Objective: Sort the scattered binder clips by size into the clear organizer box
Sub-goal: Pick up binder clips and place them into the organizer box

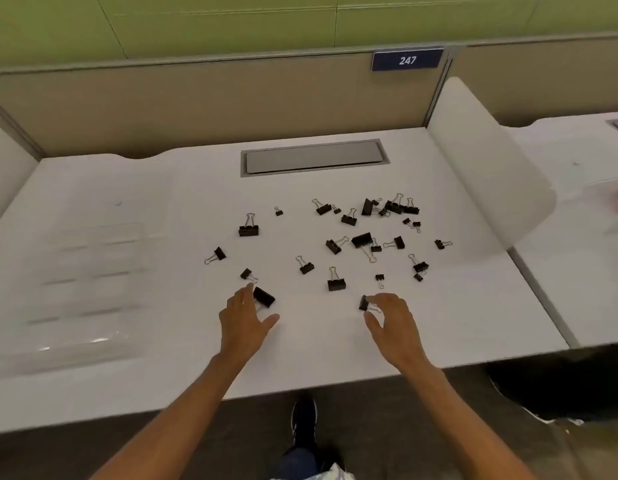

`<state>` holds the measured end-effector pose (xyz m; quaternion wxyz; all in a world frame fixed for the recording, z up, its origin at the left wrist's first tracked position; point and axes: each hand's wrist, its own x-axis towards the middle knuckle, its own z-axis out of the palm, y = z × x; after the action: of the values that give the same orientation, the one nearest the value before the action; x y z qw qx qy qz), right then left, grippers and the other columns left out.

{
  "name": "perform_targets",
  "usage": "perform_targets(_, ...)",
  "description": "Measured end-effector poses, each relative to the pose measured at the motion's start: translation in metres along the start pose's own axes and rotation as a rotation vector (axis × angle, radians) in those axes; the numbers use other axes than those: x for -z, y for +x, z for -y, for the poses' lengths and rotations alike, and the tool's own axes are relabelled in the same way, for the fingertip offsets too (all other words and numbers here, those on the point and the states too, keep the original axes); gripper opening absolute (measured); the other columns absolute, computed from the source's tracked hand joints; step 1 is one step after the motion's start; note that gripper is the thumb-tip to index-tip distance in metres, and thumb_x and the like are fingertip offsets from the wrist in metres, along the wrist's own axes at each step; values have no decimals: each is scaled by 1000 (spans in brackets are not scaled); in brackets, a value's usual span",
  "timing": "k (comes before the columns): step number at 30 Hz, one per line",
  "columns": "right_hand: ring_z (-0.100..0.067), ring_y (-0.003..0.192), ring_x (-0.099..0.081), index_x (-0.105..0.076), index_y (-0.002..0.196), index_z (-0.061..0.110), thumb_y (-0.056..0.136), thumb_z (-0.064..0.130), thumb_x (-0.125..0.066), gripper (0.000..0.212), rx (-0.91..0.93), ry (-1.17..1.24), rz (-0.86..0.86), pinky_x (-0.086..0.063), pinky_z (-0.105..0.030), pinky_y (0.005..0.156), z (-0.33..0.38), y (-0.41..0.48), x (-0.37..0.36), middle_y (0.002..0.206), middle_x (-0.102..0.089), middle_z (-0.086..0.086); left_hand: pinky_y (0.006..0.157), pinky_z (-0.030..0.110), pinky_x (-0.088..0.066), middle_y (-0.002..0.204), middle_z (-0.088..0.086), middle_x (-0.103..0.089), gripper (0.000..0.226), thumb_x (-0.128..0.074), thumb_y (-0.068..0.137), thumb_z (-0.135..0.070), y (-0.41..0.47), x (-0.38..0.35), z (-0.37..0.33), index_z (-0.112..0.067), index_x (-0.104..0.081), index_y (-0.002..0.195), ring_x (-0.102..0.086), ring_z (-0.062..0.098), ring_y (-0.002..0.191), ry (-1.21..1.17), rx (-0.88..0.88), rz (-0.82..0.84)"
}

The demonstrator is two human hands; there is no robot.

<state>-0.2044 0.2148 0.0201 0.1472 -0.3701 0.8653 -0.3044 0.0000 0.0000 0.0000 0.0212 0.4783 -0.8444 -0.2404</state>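
Black metal clips (pixel 336 284) with wire handles lie scattered on the smooth white desk (pixel 318 362), mostly beyond both hands. The left hand (pixel 245 323) is spread, fingertips beside a large clip (pixel 264 296). The right hand (pixel 394 322), fingers arched and thumb apart, touches a smaller clip (pixel 364 303). The clear box (pixel 86 289) sits well to the left.

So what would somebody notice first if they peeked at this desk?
Black clips lie scattered over the middle and right of the white desk. Two hands reach in from the near edge, the left hand beside one clip and the right hand touching another. A clear box sits on the left, blurred.
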Motion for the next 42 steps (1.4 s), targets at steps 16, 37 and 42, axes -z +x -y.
perform_targets(16,-5,102,-54,-66,115,18,97,13,-58,21,34,92,-89,-42,-11,87,15,52,-31,115,-64,5,88,42,-48,106,1,-65,43,-73,83,-37,36,-14,-9,-16,-58,117,-59,21,97,-241,44,-144)
perform_targets(37,-28,120,-48,-55,137,12,86,-4,-62,54,188,-324,148,-36,-38,98,-36,221,6,133,-56,-10,69,39,-60,90,14,-75,26,-74,83,-4,75,-9,-115,-8,-63,106,-73,38,74,-1161,306,162)
perform_targets(42,-27,116,-48,-63,127,13,83,0,-65,46,285,-384,227,-35,-38,94,-39,242,7,123,-62,-7,72,41,-60,92,15,-75,25,-73,85,-5,79,-9,-121,-6,-62,107,-73,36,74,-1136,314,136)
